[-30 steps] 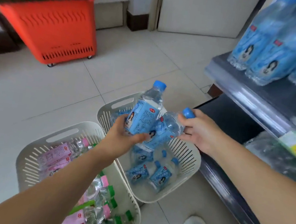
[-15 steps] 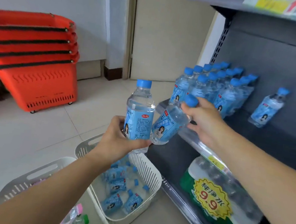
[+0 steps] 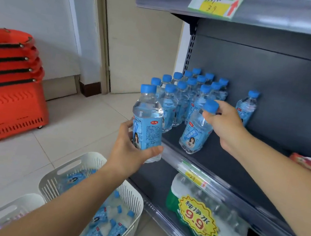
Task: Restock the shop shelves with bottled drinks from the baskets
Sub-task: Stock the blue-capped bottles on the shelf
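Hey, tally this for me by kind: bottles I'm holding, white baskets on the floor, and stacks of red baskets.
Bottles held: 2
White baskets: 2
Red basket stacks: 1
Total: 5

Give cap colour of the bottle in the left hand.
Blue cap on that bottle; head view shows it.

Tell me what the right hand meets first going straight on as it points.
Probably the cluster of standing bottles on the shelf: the right hand, pinching its bottle by the cap, points toward them, though depth is unclear.
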A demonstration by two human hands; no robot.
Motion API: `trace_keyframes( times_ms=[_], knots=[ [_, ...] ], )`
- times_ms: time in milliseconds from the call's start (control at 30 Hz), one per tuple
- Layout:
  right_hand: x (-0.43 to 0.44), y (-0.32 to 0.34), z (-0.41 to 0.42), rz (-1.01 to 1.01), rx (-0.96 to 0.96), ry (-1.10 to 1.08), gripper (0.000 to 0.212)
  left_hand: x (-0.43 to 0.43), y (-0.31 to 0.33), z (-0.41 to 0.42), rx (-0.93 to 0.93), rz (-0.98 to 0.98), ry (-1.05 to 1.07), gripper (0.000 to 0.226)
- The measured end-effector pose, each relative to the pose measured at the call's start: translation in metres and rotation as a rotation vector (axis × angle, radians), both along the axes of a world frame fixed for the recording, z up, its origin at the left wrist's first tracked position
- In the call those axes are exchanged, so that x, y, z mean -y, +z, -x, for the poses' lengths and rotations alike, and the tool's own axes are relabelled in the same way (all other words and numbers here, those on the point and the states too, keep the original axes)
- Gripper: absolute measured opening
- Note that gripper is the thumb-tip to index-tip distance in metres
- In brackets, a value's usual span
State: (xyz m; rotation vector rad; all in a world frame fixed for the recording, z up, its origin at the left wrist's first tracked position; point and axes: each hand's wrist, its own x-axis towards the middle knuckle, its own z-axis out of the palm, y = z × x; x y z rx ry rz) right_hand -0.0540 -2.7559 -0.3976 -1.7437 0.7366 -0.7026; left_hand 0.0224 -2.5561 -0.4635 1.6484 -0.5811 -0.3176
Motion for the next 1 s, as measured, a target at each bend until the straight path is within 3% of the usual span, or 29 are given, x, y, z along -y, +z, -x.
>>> trace_keyframes(
  times_ms=[300,433,500,700,867,1000],
  knots=[
    [0.022,-0.024,-0.019,0.118,-0.17,0.095,0.051,0.041,-0.005,-0.006,-0.034,0.079,-0.024,0.062],
    [0.014,-0.055,-0.01,0.182,-0.326,-0.025,0.091,0.053,-0.005,-0.004,-0.022,0.102,-0.01,0.046],
    [0.008,-0.075,-0.001,0.185,-0.42,-0.093,0.098,0.058,-0.006,-0.005,-0.022,0.11,0.012,0.044],
    [0.015,-0.104,-0.014,0.159,-0.358,-0.16,0.049,0.07,-0.007,-0.006,-0.053,0.123,0.018,0.044],
    [0.027,-0.107,-0.039,0.109,-0.326,-0.14,0.05,0.074,-0.013,-0.015,-0.026,0.133,-0.011,0.03],
    [0.037,-0.11,-0.056,0.135,-0.345,-0.134,0.053,0.077,-0.024,-0.022,-0.04,0.117,0.011,0.043]
  ],
)
